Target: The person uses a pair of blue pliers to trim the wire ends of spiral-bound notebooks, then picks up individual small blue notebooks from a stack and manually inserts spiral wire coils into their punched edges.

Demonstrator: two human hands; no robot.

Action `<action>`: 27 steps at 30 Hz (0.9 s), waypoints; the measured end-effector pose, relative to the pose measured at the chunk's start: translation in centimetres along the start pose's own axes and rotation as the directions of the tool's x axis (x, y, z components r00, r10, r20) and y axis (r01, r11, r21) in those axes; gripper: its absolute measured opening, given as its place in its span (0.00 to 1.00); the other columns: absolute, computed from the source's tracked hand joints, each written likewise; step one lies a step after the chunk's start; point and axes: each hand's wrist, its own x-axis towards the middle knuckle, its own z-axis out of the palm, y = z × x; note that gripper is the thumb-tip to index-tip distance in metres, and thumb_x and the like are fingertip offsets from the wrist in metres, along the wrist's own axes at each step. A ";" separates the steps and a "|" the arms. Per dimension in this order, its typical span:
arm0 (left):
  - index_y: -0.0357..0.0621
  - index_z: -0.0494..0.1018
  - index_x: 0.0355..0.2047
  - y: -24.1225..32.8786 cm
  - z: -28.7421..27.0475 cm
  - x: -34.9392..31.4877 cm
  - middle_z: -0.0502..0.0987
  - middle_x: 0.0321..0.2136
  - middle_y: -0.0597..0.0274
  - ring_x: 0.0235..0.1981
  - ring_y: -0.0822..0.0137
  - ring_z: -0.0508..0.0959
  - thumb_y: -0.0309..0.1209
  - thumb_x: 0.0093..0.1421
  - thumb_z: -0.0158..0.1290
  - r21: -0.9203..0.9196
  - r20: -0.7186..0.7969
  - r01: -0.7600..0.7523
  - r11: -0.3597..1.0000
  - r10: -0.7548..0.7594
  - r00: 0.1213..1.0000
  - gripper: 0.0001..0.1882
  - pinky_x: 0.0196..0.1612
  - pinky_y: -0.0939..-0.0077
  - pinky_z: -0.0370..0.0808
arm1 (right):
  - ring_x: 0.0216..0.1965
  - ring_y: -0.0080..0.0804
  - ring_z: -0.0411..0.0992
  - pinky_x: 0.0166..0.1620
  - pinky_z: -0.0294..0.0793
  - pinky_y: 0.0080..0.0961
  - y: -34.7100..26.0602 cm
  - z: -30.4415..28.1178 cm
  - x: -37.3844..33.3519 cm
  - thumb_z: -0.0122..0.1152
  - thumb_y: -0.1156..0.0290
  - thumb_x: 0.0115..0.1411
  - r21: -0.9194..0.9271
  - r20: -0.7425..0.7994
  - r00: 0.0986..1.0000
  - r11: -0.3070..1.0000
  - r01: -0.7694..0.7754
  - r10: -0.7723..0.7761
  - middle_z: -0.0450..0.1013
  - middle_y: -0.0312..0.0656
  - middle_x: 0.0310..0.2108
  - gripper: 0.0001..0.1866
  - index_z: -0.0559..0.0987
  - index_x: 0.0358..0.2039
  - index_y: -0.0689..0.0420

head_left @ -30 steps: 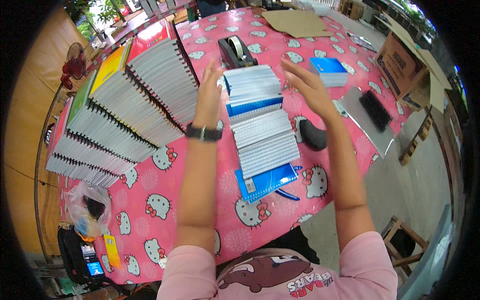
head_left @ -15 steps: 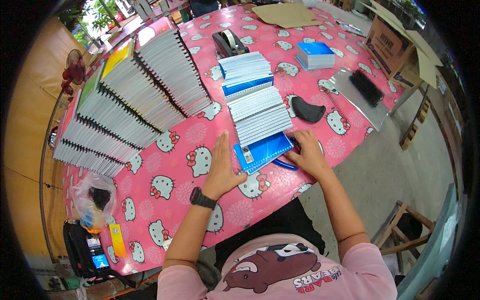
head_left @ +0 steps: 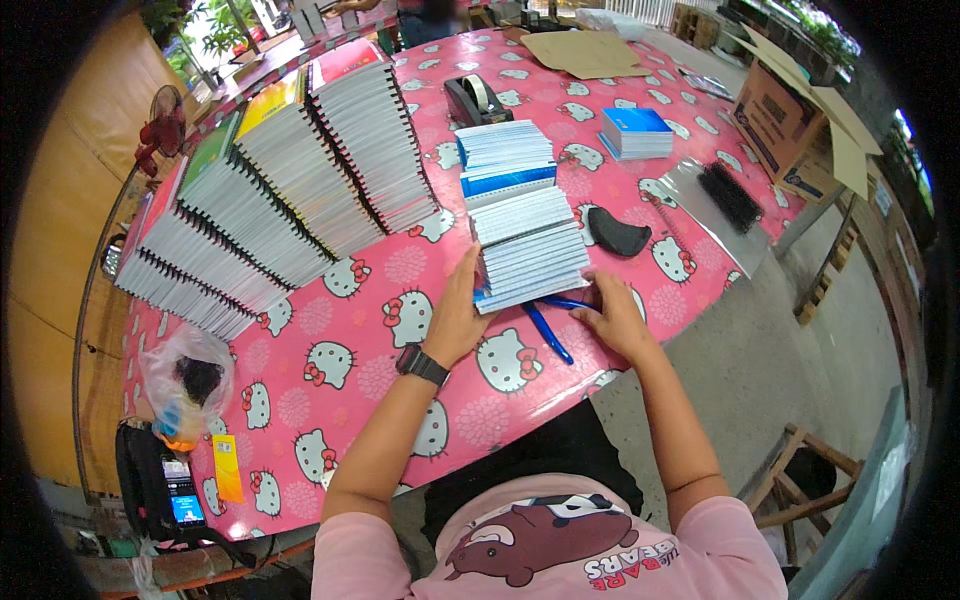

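A row of small blue-covered notebooks (head_left: pixel 535 250) leans in a slanted stack on the table, mostly page edges showing. My left hand (head_left: pixel 460 312) presses its near left corner, fingers along the side and thumb at the front. On the right side my right hand (head_left: pixel 612 315) grips the near notebooks' edge, thumb apart from the fingers. Together the hands hold the near end between them. Blue-handled pliers (head_left: pixel 548 330) lie just in front of the row, one handle beside my right thumb; their jaws are hidden.
Tall stacks of ring-bound books (head_left: pixel 290 170) fill the left. Behind the row stands a tape dispenser (head_left: pixel 475 100). To the right are a black curved object (head_left: pixel 618 232), a notebook pile (head_left: pixel 637 133), black binding coils (head_left: pixel 730 197) on plastic and a carton (head_left: pixel 780 120).
The nearest notebook, lying with its blue cover up before, now leans upright against the row. Both hands have closed in on the row's sides, and the pliers show more fully.
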 end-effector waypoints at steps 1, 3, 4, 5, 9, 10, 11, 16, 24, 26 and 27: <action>0.38 0.46 0.63 0.1 0.4 0.2 0.58 0.58 0.43 0.59 0.47 0.60 0.29 0.47 0.62 -0.092 0.017 0.067 0.994 -0.066 0.998 0.48 0.60 0.62 0.60 | 0.38 0.45 0.69 0.41 0.67 0.36 0.7 -0.4 -0.2 0.67 0.69 0.45 -0.007 -0.006 1.000 1.000 -0.010 0.010 0.71 0.47 0.32 0.18 0.74 0.36 0.59; 0.38 0.45 0.63 0.1 0.5 0.5 0.57 0.59 0.42 0.60 0.47 0.59 0.29 0.47 0.62 -0.099 0.028 0.055 0.994 -0.053 0.998 0.48 0.60 0.61 0.59 | 0.37 0.45 0.68 0.41 0.67 0.37 2.9 -1.6 -0.4 0.66 0.73 0.45 -0.127 0.137 0.981 0.979 0.158 -0.140 0.70 0.44 0.32 0.15 0.75 0.34 0.59; 0.38 0.45 0.63 -0.1 0.4 0.5 0.57 0.59 0.42 0.61 0.47 0.58 0.29 0.46 0.63 -0.100 0.034 0.048 0.994 -0.045 0.998 0.49 0.61 0.61 0.58 | 0.37 0.45 0.68 0.41 0.67 0.37 3.5 -2.8 -0.6 0.66 0.73 0.44 -0.113 0.159 0.979 0.983 0.147 -0.128 0.71 0.44 0.32 0.14 0.75 0.33 0.58; 0.38 0.45 0.63 -0.4 0.6 0.7 0.57 0.59 0.42 0.61 0.47 0.58 0.29 0.46 0.63 -0.100 0.035 0.048 0.994 -0.045 0.998 0.49 0.61 0.61 0.58 | 0.37 0.45 0.68 0.41 0.67 0.37 4.5 -4.3 -0.5 0.66 0.73 0.44 -0.113 0.159 0.979 0.983 0.147 -0.128 0.71 0.44 0.32 0.14 0.75 0.33 0.58; 0.40 0.39 0.65 -1.5 1.8 2.2 0.56 0.59 0.46 0.60 0.54 0.59 0.29 0.51 0.60 -0.205 -0.059 0.024 0.979 -0.037 0.998 0.49 0.59 0.65 0.60 | 0.40 0.45 0.68 0.42 0.67 0.37 7.4 -7.6 1.3 0.65 0.73 0.46 -0.345 -0.084 0.988 0.934 0.093 -0.129 0.70 0.45 0.34 0.14 0.75 0.34 0.59; 0.36 0.39 0.64 -1.6 1.9 2.9 0.53 0.61 0.43 0.61 0.52 0.58 0.36 0.53 0.60 -0.292 -0.072 0.016 0.956 -0.039 0.997 0.49 0.61 0.64 0.58 | 0.42 0.44 0.68 0.44 0.67 0.37 7.7 -7.8 1.9 0.65 0.73 0.47 -0.455 -0.244 0.951 0.889 0.061 -0.190 0.71 0.45 0.36 0.14 0.75 0.36 0.59; 0.36 0.39 0.64 -1.2 1.8 3.5 0.53 0.61 0.43 0.61 0.52 0.58 0.36 0.53 0.60 -0.288 -0.077 0.013 0.958 -0.036 0.996 0.49 0.61 0.64 0.58 | 0.42 0.44 0.68 0.44 0.67 0.37 6.0 -7.4 2.4 0.65 0.73 0.47 -0.453 -0.246 0.949 0.889 0.066 -0.196 0.71 0.45 0.36 0.14 0.75 0.36 0.59; 0.36 0.32 0.65 0.4 1.3 5.9 0.57 0.59 0.47 0.54 0.58 0.66 0.29 0.49 0.61 -0.727 0.091 0.335 0.600 -0.399 0.912 0.54 0.53 0.70 0.67 | 0.60 0.46 0.57 0.60 0.56 0.37 1.0 -2.5 5.9 0.61 0.62 0.55 0.320 -0.319 0.946 0.935 0.155 -0.047 0.60 0.51 0.59 0.32 0.63 0.58 0.60; 0.38 0.29 0.65 1.2 2.1 5.2 0.53 0.60 0.49 0.55 0.60 0.65 0.18 0.44 0.56 -0.733 0.085 0.320 0.601 -0.386 0.919 0.56 0.47 0.74 0.72 | 0.67 0.47 0.40 0.62 0.42 0.58 -4.2 0.4 11.4 0.50 0.39 0.55 -0.483 0.009 0.951 0.831 0.276 -0.311 0.44 0.51 0.66 0.47 0.51 0.64 0.60; 0.39 0.28 0.65 1.7 1.3 5.2 0.53 0.60 0.49 0.54 0.60 0.65 0.18 0.44 0.56 -0.784 0.086 0.333 0.524 -0.440 0.894 0.56 0.46 0.74 0.73 | 0.68 0.45 0.37 0.62 0.38 0.59 -5.9 -0.2 12.3 0.41 0.34 0.56 -0.524 0.369 0.929 0.817 0.239 -0.035 0.42 0.50 0.67 0.48 0.49 0.65 0.59; 0.41 0.28 0.65 0.5 1.5 5.0 0.54 0.60 0.49 0.51 0.61 0.67 0.18 0.45 0.55 -0.777 0.061 0.296 0.555 -0.403 0.913 0.56 0.44 0.74 0.74 | 0.68 0.45 0.37 0.62 0.38 0.59 -6.0 -0.2 13.3 0.41 0.34 0.56 -0.523 0.365 0.930 0.816 0.246 -0.047 0.42 0.50 0.67 0.48 0.49 0.65 0.59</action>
